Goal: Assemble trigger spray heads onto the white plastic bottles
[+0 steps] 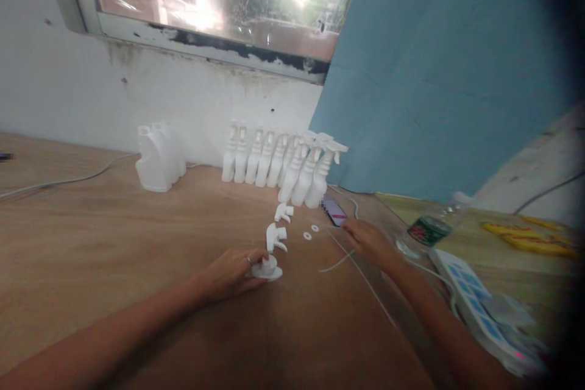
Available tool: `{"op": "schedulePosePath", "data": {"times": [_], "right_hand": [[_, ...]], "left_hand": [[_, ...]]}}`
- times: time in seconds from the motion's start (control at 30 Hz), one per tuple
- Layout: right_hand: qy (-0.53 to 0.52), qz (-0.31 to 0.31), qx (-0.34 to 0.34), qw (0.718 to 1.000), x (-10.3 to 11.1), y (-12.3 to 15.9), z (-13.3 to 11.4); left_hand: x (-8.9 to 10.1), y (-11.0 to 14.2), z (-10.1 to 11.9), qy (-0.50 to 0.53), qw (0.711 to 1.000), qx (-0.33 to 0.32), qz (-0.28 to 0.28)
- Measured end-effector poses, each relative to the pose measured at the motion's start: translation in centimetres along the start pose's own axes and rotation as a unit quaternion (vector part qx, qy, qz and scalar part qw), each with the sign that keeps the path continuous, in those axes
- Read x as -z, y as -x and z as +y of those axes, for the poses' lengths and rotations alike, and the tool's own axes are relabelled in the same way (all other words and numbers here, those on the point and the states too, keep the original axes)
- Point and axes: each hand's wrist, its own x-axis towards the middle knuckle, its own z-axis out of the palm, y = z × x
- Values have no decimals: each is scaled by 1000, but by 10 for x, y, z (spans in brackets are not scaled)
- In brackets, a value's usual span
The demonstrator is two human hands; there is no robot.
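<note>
My left hand [242, 269] is closed on a white trigger spray head [270, 270] lying on the wooden table, its round collar facing up. Just beyond my fingers are two more spray heads, one near [275, 237] and one farther back [284, 212]. Right of them, two small white washers [308, 236] rest flat. My right hand [365, 241] reaches to the near edge of a phone [336, 213], fingers stretched out and somewhat blurred; I see nothing held. Thin white dip tubes [336, 263] lie left of and below that hand.
White spray bottles [265, 164] stand in a row by the wall, some with trigger heads. More white bottles [155, 161] stand to the left. At right are a plastic drink bottle [429, 231], a power strip [475, 304] with cables and a yellow packet [525, 239].
</note>
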Motion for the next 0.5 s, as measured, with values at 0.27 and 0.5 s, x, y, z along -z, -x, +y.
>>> {"op": "schedulePosePath", "data": {"times": [0.27,0.5], "right_hand": [[-557,108,-22,823,12,-20,-141],[-555,12,44,830,-26,-14,-174]], "left_hand": [[-1,-1,6,44,998,37,1],[-1,-2,9,31,999,8,2]]}}
